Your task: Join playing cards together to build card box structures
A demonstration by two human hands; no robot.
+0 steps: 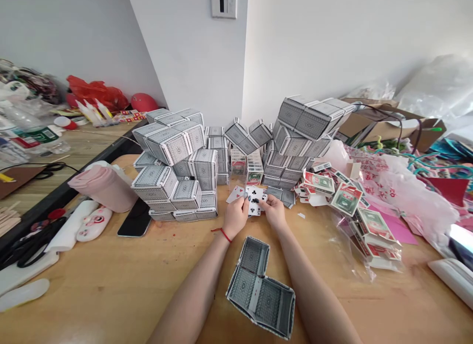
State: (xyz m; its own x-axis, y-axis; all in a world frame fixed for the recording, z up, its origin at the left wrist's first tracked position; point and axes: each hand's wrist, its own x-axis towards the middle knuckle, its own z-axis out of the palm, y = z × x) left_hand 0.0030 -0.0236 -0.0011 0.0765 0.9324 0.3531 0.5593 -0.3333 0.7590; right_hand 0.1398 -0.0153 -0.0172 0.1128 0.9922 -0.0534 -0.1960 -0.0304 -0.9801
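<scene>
My left hand (236,216) and my right hand (274,210) both pinch playing cards (254,200), clubs facing up, at the middle of the table. A heart card (235,193) lies just behind my left hand. Between my forearms rests an L-shaped structure of folded cards (254,287), patterned backs showing inside its open cells. Stacks of boxes folded from cards stand on the left (173,161) and the right (299,137). Card packs (254,167) stand in the gap between these stacks. Some card backs (283,195) lie beyond my right hand.
Opened card boxes (345,198) and clear wrappers lie to the right, beside a white plastic bag (406,186). On the left are a phone (133,218), a pink roll (107,186), black scissors (35,243) and a white tube (70,225).
</scene>
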